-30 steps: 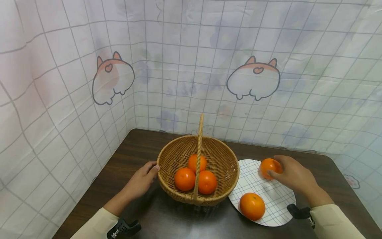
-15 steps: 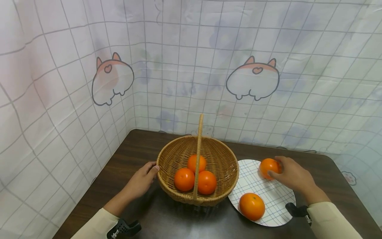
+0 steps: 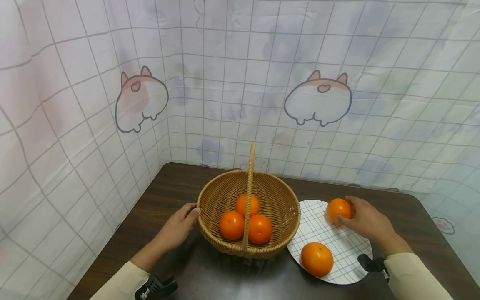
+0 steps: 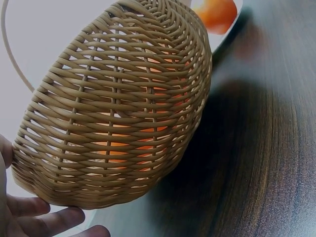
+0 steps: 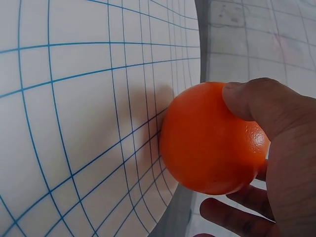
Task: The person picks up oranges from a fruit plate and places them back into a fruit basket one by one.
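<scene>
In the head view my left hand (image 3: 176, 225) grips the left rim of a wicker basket (image 3: 211, 193), thumb at the rim. The left wrist view shows its fingers (image 4: 54, 222) along the outside of the weave. Three oranges, one being the front-left orange (image 3: 231, 225), lie inside the basket. My right hand (image 3: 369, 218) holds another orange (image 3: 337, 211) at the far side of a white plate (image 3: 350, 250) with blue grid lines. In the right wrist view the thumb (image 5: 242, 98) presses that orange (image 5: 210, 143); some fingertips are hidden behind it.
One more orange (image 3: 317, 259) rests near the plate's front edge. The basket's tall handle (image 3: 250, 187) arches over its middle. A dark wooden table (image 3: 168, 179) bears everything, and a checked cloth (image 3: 232, 104) hangs behind and to the left.
The right hand stays around the orange on the plate, with only a slight shift of the forearm to the left. The left hand and basket have not visibly moved.
</scene>
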Motion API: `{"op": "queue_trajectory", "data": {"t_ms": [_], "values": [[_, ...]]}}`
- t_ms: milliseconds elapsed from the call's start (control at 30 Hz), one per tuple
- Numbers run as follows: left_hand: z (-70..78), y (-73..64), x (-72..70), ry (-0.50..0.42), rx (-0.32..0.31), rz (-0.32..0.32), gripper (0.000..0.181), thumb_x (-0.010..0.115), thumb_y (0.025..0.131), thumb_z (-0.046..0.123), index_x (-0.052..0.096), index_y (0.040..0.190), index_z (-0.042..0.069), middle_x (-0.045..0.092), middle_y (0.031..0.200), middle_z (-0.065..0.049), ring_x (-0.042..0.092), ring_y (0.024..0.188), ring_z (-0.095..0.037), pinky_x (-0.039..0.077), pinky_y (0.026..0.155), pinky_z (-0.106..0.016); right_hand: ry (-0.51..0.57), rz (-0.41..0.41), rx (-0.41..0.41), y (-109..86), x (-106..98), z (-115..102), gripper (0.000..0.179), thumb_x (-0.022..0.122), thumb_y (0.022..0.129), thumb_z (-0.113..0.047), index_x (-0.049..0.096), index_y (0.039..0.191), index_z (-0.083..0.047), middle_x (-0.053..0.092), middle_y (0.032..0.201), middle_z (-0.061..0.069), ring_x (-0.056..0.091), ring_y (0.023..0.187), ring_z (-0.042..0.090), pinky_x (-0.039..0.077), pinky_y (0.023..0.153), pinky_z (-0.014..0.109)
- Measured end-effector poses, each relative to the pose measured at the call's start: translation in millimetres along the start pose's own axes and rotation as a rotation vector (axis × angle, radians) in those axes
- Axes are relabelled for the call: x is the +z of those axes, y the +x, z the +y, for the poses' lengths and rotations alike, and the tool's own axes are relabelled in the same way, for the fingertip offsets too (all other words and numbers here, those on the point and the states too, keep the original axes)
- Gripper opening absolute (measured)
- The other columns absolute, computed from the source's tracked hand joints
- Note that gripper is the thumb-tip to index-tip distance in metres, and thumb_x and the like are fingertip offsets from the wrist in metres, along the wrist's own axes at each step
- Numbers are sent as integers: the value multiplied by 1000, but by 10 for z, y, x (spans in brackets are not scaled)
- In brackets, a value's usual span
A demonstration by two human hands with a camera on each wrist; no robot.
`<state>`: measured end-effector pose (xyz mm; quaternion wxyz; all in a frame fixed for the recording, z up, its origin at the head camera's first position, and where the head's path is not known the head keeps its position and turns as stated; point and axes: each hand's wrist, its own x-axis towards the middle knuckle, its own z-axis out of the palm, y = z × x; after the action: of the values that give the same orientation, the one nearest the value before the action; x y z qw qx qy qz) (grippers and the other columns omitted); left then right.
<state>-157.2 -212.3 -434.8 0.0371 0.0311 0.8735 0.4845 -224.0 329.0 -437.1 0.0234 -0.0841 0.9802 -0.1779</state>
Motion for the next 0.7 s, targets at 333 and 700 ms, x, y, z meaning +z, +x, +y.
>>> {"op": "queue_trajectory", "data": {"t_ms": [333,700], "values": [[-1,-9,1,3,-2,-3,56,42,111,45,48,149,4,64,120,-12,64,110,-31,54,90,-48,14,0,-2,9,46,5,96,79,85,-54,41,147,10,51,136,36,60,109,47,51,82,66],[2,-2,-9,-1,1,-4,55,42,111,43,48,149,4,64,123,-15,64,112,-33,54,90,-48,41,5,4,6,81,22,96,80,86,-52,40,147,10,49,137,37,59,111,48,50,86,67]]}}
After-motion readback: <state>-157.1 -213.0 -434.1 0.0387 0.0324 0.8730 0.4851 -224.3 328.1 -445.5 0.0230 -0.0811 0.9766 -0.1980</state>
